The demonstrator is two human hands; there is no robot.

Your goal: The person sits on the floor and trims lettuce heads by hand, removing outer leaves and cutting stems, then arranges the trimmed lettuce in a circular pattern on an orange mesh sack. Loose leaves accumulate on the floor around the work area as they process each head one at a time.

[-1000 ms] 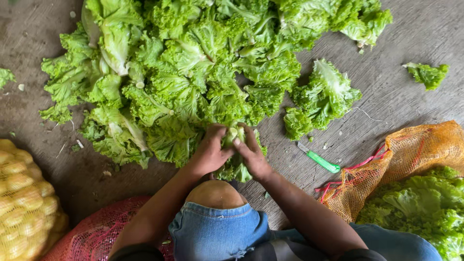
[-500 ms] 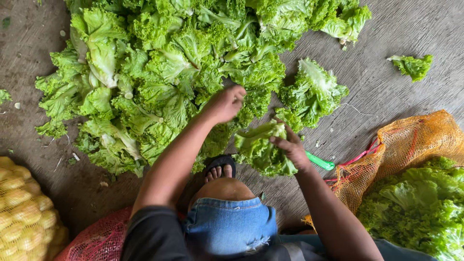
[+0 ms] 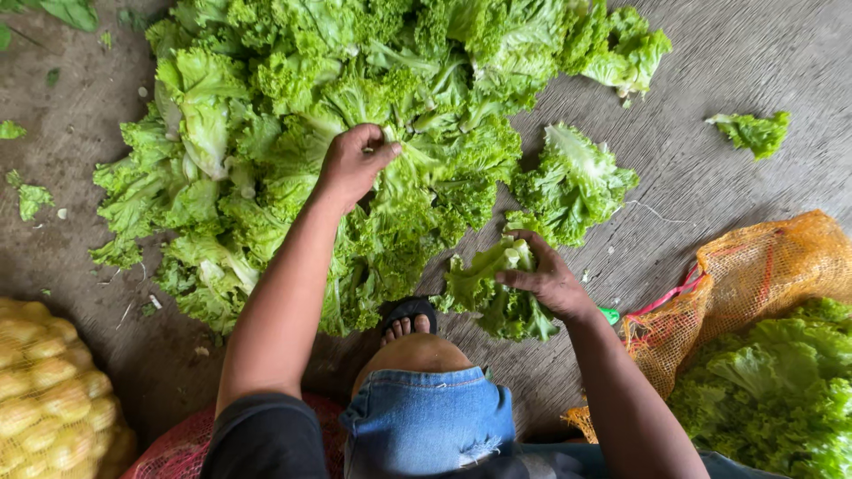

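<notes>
We look straight down from our own head at our knees and the ground. Nearest to us is our bent knee in blue denim shorts (image 3: 426, 417), with our toes in a dark sandal (image 3: 408, 318) just beyond it.

Just right of the sandal, our right hand (image 3: 546, 282) grasps a head of lettuce (image 3: 493, 288), fingers curled over its top. The head hangs or rests low, just beside the foot; we cannot tell whether it touches the ground. Its pale base seems to point up toward the fingers, leaves spreading down and toward us.

To the near right lies an orange mesh sack (image 3: 754, 284), open, with more lettuce inside, partly cut off by the edge. A small green handle (image 3: 609, 315) peeps out behind our right wrist; the rest is hidden, so we cannot say what it is. At the near left sits a yellow mesh sack (image 3: 49, 404) of pale round things, and a red mesh (image 3: 177, 448) under our left arm, both cut off.

Farther off, our left hand (image 3: 355, 164) reaches out and closes on leaves in the middle of the big lettuce pile (image 3: 293, 133). What exactly it pinches is buried in leaves. The pile lies straight ahead and to the left, nearer the left hand.

A loose head (image 3: 572, 182) lies right of the pile, and a scrap (image 3: 754, 131) at the far right, on the grey ground (image 3: 692, 71).
</notes>
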